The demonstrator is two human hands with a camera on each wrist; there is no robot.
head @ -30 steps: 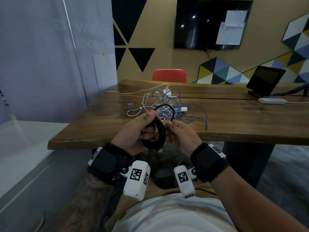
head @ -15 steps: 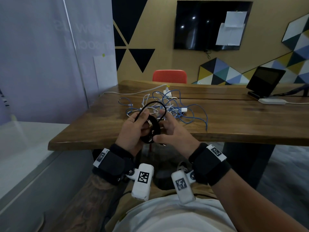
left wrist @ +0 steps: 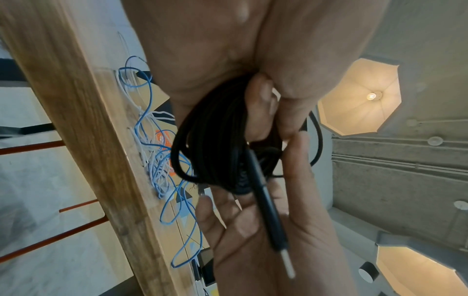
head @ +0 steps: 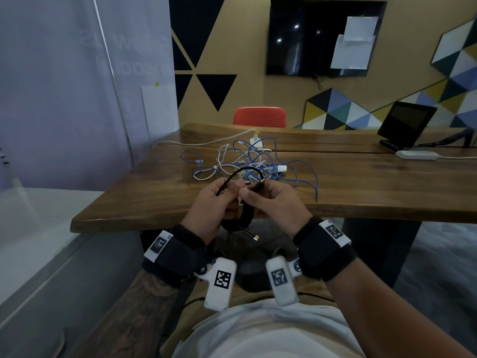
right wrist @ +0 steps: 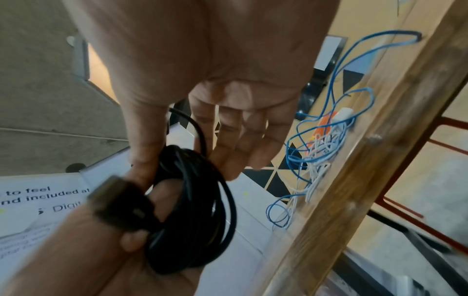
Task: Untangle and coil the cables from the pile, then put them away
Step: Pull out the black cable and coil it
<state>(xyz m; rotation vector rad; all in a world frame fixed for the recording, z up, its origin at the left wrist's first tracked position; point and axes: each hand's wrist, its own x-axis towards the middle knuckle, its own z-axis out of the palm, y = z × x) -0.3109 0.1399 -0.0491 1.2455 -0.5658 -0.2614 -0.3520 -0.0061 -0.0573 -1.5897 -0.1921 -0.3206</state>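
A black cable (head: 244, 218) is wound into a small coil just in front of the wooden table's near edge (head: 160, 220). My left hand (head: 229, 187) grips the coil (left wrist: 215, 140), thumb over the strands. My right hand (head: 255, 192) pinches the cable's loose end, and a short loop (head: 247, 168) arcs between both hands. One plug (head: 255, 237) hangs below the coil; in the left wrist view it lies across my right palm (left wrist: 268, 210). The right wrist view shows the coil (right wrist: 192, 200) between my right thumb and fingers (right wrist: 235, 156). The pile of blue and white cables (head: 247, 161) lies on the table beyond.
A white adapter (head: 282, 167) sits in the pile, and a white lead (head: 206, 143) runs off to the left. A dark tablet on a stand (head: 407, 122) and a white power strip (head: 418, 155) are at the back right. A red chair (head: 259, 116) stands behind the table, a glass partition (head: 64, 99) on the left.
The tall loose loop above the coil has shrunk to a low arc between my hands. My right hand has shifted from the coil's side to pinching the cable end on top.
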